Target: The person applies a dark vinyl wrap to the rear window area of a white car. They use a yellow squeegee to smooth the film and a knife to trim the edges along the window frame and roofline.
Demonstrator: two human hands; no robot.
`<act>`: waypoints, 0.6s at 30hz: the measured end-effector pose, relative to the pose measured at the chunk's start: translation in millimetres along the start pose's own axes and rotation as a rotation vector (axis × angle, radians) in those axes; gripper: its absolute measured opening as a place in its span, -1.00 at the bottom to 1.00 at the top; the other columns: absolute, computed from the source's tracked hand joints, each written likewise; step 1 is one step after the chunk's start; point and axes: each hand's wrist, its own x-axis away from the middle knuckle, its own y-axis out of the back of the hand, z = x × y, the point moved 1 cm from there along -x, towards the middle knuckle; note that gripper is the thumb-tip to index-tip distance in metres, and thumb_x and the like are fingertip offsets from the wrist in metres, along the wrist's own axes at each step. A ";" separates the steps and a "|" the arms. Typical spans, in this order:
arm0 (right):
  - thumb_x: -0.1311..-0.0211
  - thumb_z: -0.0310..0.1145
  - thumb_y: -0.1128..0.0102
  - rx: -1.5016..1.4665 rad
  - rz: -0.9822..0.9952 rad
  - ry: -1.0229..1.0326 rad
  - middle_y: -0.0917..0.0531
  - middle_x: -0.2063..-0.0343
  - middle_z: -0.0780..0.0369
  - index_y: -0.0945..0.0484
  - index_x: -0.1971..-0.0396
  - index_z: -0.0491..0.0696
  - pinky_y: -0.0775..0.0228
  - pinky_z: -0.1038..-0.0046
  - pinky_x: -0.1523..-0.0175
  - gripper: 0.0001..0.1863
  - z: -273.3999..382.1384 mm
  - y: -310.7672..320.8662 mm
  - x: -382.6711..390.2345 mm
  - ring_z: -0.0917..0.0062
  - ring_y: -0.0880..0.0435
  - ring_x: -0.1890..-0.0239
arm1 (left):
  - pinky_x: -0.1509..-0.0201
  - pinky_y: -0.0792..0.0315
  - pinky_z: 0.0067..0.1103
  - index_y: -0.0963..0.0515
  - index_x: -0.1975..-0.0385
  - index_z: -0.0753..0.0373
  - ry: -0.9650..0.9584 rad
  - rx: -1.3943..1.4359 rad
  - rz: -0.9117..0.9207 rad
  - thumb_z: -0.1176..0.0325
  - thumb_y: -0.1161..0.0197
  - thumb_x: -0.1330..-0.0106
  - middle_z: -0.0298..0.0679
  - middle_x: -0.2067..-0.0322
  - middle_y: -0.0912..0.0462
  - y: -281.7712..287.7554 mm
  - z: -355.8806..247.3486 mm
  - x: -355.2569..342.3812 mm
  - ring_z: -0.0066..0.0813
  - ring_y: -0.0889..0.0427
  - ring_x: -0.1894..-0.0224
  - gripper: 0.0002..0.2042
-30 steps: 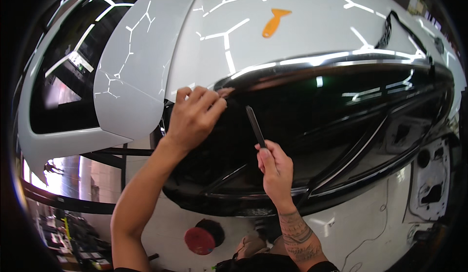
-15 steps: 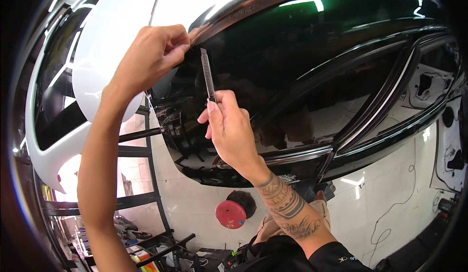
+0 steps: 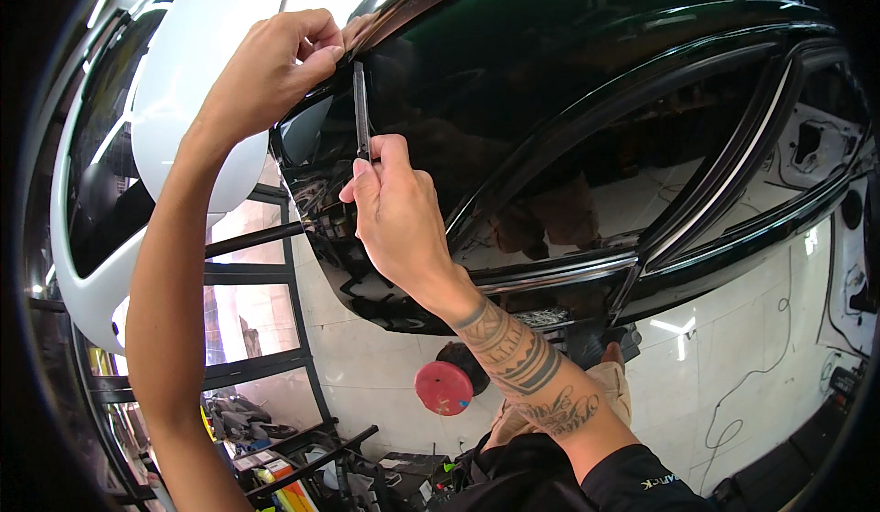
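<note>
My left hand [image 3: 284, 67] is raised at the rear roof edge of a glossy dark green car [image 3: 495, 99]. Its thumb and fingertips are pinched together beside a shiny curved strip [image 3: 431, 3]; whatever is between them is too small to make out. Below and to the right, my right hand [image 3: 399, 209] grips a slim snap-off utility knife [image 3: 361, 109] by its lower end. The long blade points up, its tip close to the dark bodywork just under my left fingertips. Whether the tip touches the surface, I cannot tell.
A white car [image 3: 197, 72] stands close on the left. Below are a black metal rack [image 3: 252, 274] and a round red stool [image 3: 444, 388] on the pale tiled floor [image 3: 367, 365]. A thin cable [image 3: 733, 402] lies at the right, near a removed door panel [image 3: 839, 283].
Both hands have shifted up and slightly left in the picture, as the car has too. The knife blade is now more upright and its tip nearer the left fingertips.
</note>
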 end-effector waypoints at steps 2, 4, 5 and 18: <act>-0.51 -0.42 0.01 0.031 -0.013 0.020 -0.69 0.56 0.13 -0.35 0.11 -0.25 -0.35 0.46 0.58 -0.82 -1.6 -1.0 0.8 0.46 -0.62 0.69 | 0.35 -0.35 -0.56 -0.48 0.40 0.36 -0.030 -0.004 -0.014 0.39 -0.19 -0.39 -0.29 0.52 -0.49 -0.7 0.6 1.0 -0.55 -0.43 0.45 -0.83; -0.50 -0.43 0.00 0.039 -0.011 0.021 -0.69 0.56 0.12 -0.35 0.11 -0.25 -0.34 0.44 0.57 -0.82 -1.5 -1.5 2.4 0.44 -0.63 0.68 | 0.31 -0.39 -0.56 -0.48 0.40 0.36 -0.121 -0.012 -0.065 0.40 -0.20 -0.38 -0.26 0.46 -0.52 -3.3 2.6 3.6 -0.52 -0.48 0.40 -0.83; -0.50 -0.43 0.00 0.044 -0.013 0.023 -0.69 0.57 0.11 -0.35 0.11 -0.24 -0.35 0.42 0.56 -0.82 -1.4 -2.0 2.9 0.41 -0.63 0.67 | 0.26 -0.41 -0.51 -0.50 0.39 0.36 -0.114 -0.004 -0.082 0.40 -0.23 -0.35 -0.21 0.42 -0.53 -4.3 2.7 5.2 -0.41 -0.52 0.36 -0.85; -0.46 -0.39 -0.02 0.118 -0.092 0.046 -0.60 0.64 -0.11 -0.36 0.12 -0.18 -0.42 -0.02 0.45 -0.83 0.4 -9.7 -0.1 -0.07 -0.64 0.54 | -0.05 -0.06 -0.25 -0.61 0.38 0.09 -0.252 -0.473 -0.573 0.47 -0.44 -0.05 -0.38 0.11 -0.44 -45.5 -8.3 37.8 -0.28 -0.33 -0.17 -0.83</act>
